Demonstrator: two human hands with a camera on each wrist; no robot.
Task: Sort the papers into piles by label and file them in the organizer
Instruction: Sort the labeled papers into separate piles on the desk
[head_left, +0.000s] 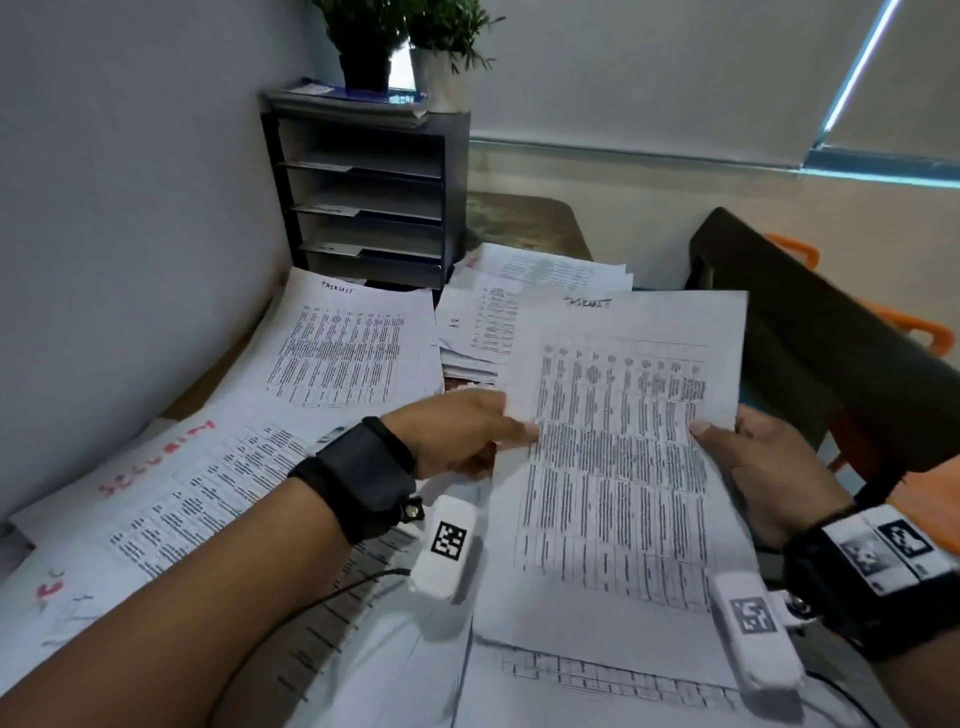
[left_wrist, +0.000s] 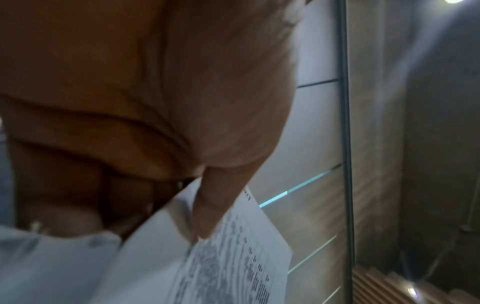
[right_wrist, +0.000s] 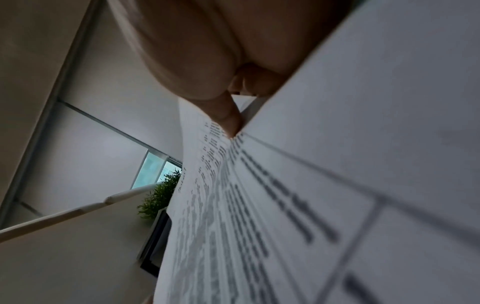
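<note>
Head view: left hand (head_left: 457, 431) and right hand (head_left: 769, 467) each pinch a side edge of a printed sheet (head_left: 618, 467) headed TASKLIST, held above the desk's near edge. Organizer (head_left: 363, 192) stands at the far left corner, a TASKLIST pile (head_left: 353, 343) before it.
Left wrist: thumb (left_wrist: 215, 205) presses on the sheet (left_wrist: 233, 257).
Right wrist: thumb (right_wrist: 228, 119) clamps the sheet (right_wrist: 259, 205).

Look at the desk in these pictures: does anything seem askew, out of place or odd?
Yes. The TASKLIST pile runs up against the wall, so its left edge curls upward instead of lying flat. The stack behind the held sheet is fanned and uneven. The organizer holds only a few papers. Nothing looks torn or spilled.
</note>
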